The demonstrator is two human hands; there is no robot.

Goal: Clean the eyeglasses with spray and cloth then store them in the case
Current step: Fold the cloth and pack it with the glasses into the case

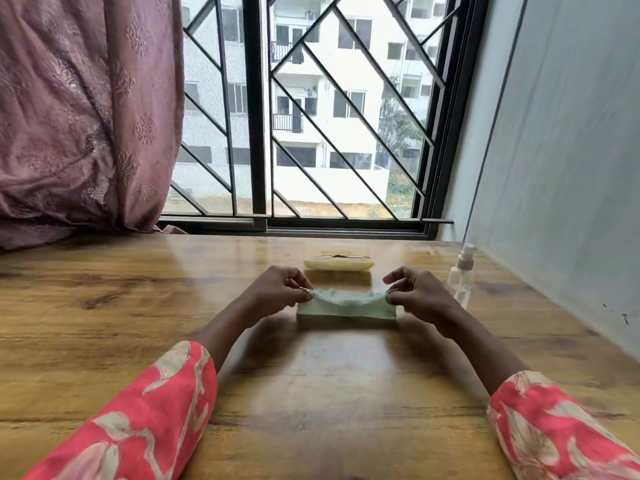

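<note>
Pale green cleaning cloth [347, 304]: stretched above wooden table [138, 306], pinched at either end by left hand [281, 289] and right hand [420, 295]. Cream glasses case [338, 260]: closed, just behind; lid marking unreadable. Clear spray bottle [460, 274]: upright, beside right hand, no legible label.

Both hands, left hand [282, 289] and right hand [417, 292], pinch a green cloth [348, 304] taut above the table [104, 306].
</note>
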